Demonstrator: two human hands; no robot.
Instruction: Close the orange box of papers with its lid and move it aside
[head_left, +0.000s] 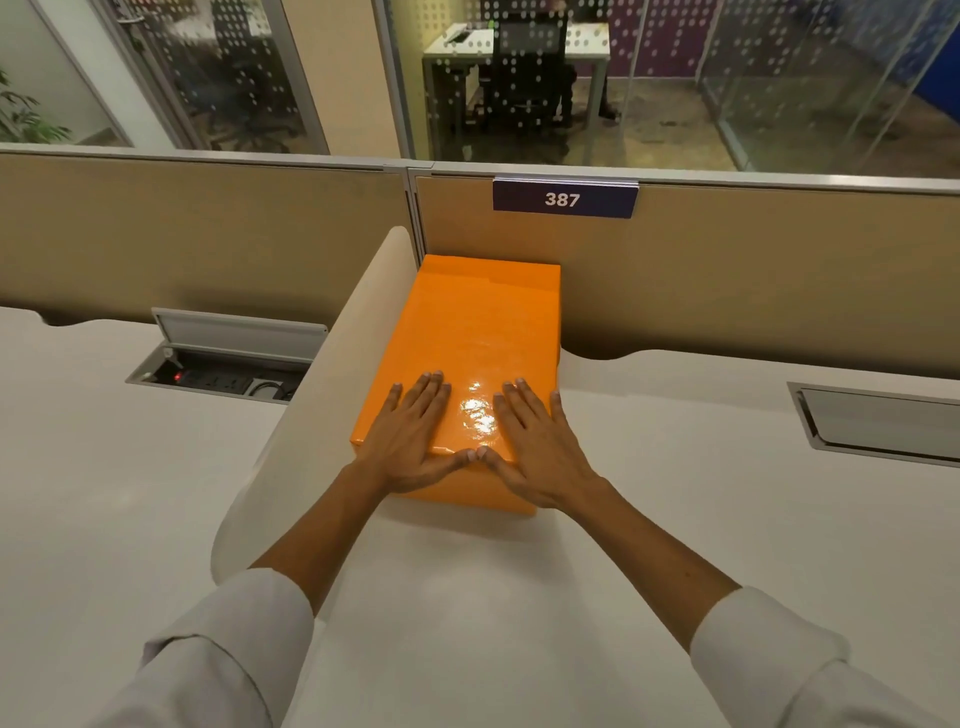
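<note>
The glossy orange rectangular cardboard box sits on the white bench, its lid seated flat on top so no papers show. Its far end is close against the tan fabric partition panel, which carries a dark blue number plate reading 387. The box's left side runs just beside the cream curved divider that splits the bench.

Both hands lie flat on the near end of the lid. The left hand has its fingers spread and palm down, thumb stretched along the near edge; its grip is open, clasping nothing, only resting on the lid. The right hand mirrors it, palm down and fingers splayed, likewise open and holding nothing. The 2 thumb tips meet at the lid's near edge.

Pale grey sleeves are pushed up the forearms. An open cable tray with power sockets lies left of the divider, and a closed grey flap sits at the right.
</note>
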